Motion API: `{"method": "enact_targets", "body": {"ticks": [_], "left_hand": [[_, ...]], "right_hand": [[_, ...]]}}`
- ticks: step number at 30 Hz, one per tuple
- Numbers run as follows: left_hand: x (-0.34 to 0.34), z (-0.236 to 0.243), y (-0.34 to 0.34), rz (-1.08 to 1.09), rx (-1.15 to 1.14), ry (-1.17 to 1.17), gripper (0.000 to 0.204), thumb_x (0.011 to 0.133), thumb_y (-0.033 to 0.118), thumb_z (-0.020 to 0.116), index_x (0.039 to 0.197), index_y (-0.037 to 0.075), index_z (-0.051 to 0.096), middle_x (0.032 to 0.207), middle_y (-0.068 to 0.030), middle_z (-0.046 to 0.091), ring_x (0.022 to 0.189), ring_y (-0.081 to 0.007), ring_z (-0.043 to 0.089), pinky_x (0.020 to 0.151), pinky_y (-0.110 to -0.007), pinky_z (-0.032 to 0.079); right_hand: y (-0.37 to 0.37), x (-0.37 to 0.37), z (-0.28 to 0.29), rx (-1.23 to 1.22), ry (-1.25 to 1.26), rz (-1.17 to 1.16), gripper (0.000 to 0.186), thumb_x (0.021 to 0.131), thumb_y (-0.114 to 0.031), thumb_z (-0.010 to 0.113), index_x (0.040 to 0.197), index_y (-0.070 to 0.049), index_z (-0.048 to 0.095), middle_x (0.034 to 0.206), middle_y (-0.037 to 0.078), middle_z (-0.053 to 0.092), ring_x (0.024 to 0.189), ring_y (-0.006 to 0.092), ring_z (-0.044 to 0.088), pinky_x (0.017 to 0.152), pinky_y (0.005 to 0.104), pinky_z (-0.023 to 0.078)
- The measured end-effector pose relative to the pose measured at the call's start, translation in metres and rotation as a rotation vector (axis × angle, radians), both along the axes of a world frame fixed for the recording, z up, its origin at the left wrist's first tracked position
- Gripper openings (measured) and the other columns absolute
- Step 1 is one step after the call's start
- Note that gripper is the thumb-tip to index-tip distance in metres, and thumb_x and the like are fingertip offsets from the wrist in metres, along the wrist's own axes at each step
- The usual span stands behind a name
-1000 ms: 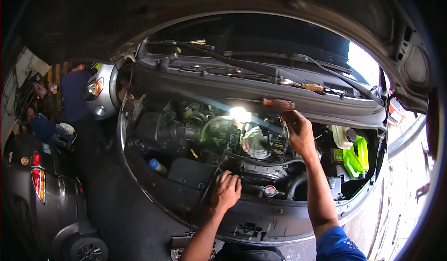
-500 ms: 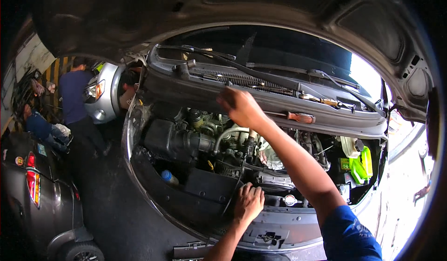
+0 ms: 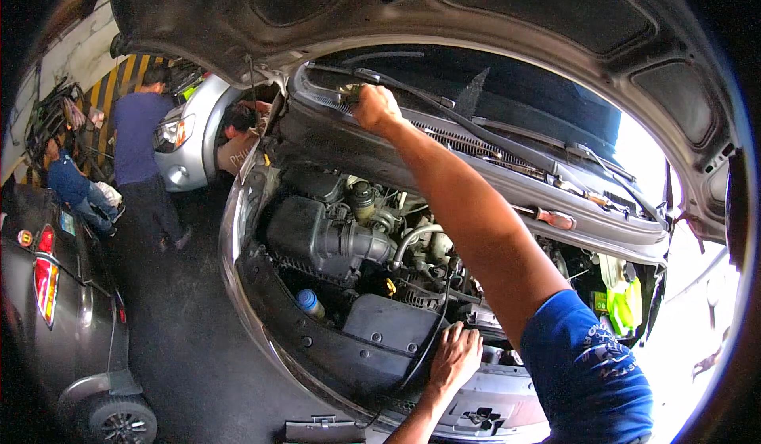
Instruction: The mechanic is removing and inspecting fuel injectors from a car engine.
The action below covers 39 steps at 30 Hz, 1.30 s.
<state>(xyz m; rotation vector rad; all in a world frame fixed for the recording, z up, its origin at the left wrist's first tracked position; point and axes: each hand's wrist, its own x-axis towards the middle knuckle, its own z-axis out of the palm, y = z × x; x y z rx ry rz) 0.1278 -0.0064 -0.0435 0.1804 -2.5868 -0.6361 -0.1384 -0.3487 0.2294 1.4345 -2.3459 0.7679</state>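
My right hand (image 3: 374, 108) reaches across the engine bay (image 3: 325, 242) to the cowl (image 3: 507, 155) below the windscreen's left corner, fingers closed around something too hidden to name. My left hand (image 3: 458, 353) rests on the front of the bay, fingers apart and slightly bent, beside a black cable (image 3: 434, 345). A red-handled screwdriver (image 3: 555, 219) lies on the ledge behind the engine, right of my forearm. Other tools (image 3: 596, 199) lie along the cowl. A blue-capped reservoir (image 3: 309, 303) sits at the front left, and my right arm hides part of the engine.
The raised bonnet (image 3: 539, 12) arches overhead. At left, two co-workers (image 3: 139, 139) (image 3: 242, 135) are at a silver car (image 3: 190, 158); another person (image 3: 75, 182) sits beside a dark car (image 3: 79, 309). A bright green container (image 3: 625, 305) is at the bay's right.
My right hand has moved from the screwdriver at the right to the cowl's far left corner. My left hand stays at the front. The view has shifted, showing more of the left side.
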Motion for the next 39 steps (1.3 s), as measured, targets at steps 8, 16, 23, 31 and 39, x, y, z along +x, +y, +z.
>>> {"method": "enact_targets", "body": {"ticks": [8,16,23,31,39], "left_hand": [[-0.003,0.053,-0.019,0.017,0.626,0.195,0.017,0.098,0.013,0.07,0.112,0.003,0.071,0.102,-0.012,0.075,0.096,-0.025,0.071,0.087,-0.042,0.056],[-0.153,0.206,-0.285,0.104,-0.027,0.525,0.024,0.106,0.023,0.06,0.115,0.005,0.073,0.105,-0.017,0.077,0.095,-0.0357,0.075,0.086,-0.046,0.058],[-0.269,0.264,-0.393,0.003,-0.28,-0.383,0.03,0.091,-0.001,0.067,0.121,0.002,0.074,0.119,-0.0186,0.076,0.112,-0.0332,0.074,0.099,-0.042,0.056],[-0.277,0.283,-0.417,0.055,-0.4,-0.669,0.036,0.085,0.003,0.077,0.12,0.005,0.069,0.116,-0.012,0.076,0.113,-0.028,0.071,0.099,-0.041,0.056],[-0.26,0.264,-0.432,0.016,-0.525,-0.492,0.039,0.088,-0.014,0.054,0.123,0.003,0.059,0.121,-0.0204,0.067,0.119,-0.0393,0.066,0.097,-0.047,0.052]], "right_hand": [[0.179,0.057,0.003,-0.634,-0.32,0.138,0.054,0.094,-0.02,0.074,0.142,0.0,0.06,0.119,0.028,0.073,0.114,0.032,0.072,0.1,0.0382,0.054],[0.443,0.129,-0.051,-0.492,-0.599,-0.226,0.046,0.081,-0.01,0.075,0.122,0.005,0.061,0.097,0.015,0.073,0.084,0.0165,0.065,0.08,0.0341,0.055],[0.61,0.179,-0.13,-0.655,-0.862,-0.509,0.035,0.076,-0.008,0.074,0.108,0.001,0.061,0.089,0.003,0.064,0.077,0.0125,0.058,0.072,0.0284,0.049],[0.692,0.211,-0.204,-0.962,-0.979,-0.738,0.043,0.083,-0.006,0.07,0.122,0.007,0.056,0.08,0.007,0.06,0.053,0.013,0.054,0.047,0.0268,0.043],[0.693,0.212,-0.224,-0.991,-1.029,-0.656,0.043,0.085,-0.009,0.072,0.123,0.003,0.057,0.072,0.003,0.058,0.048,0.009,0.049,0.043,0.0242,0.039]]}}
